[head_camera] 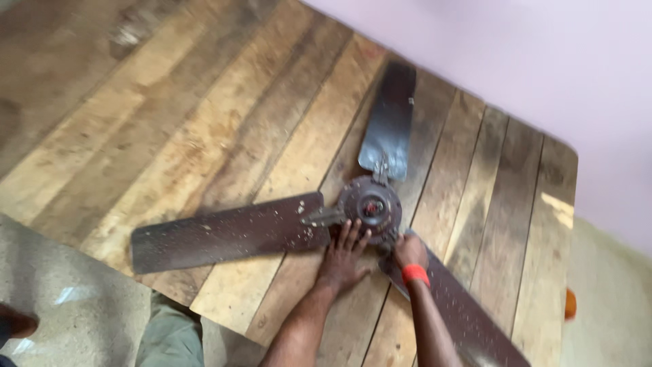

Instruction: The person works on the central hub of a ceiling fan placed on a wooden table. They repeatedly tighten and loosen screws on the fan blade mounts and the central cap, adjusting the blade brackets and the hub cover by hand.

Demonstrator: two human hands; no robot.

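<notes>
Pale pink wall (516,61) runs along the far side of what we see, and below it sits a big wooden worktop (204,122) made of wide, worn planks with dark stains and gaps between the boards. To the near left we see a speckled stone floor (75,306), and beyond the worktop's right edge a lighter floor with a small orange object (570,303) just past the edge, too little of it showing to name.

On the worktop lies a dark brown ceiling fan, flat, its three blades spread out. One blade (227,234) reaches left, dotted with pale specks; a second blade (390,122) points toward the wall; the third blade (468,319) runs toward the near right corner and passes under our right forearm. The round motor hub (370,204) sits where they meet, near the middle of the worktop's near half, with a metal blade bracket (322,217) on its left side.

Our left hand (343,255) lies flat with fingers spread, fingertips touching the near edge of the hub. Our right hand (409,250) is closed around something at the hub's lower right, where the third blade joins; we cannot tell what it pinches. A red band (415,273) circles that wrist. A grey-green trouser leg (170,333) shows below the worktop's near edge.
</notes>
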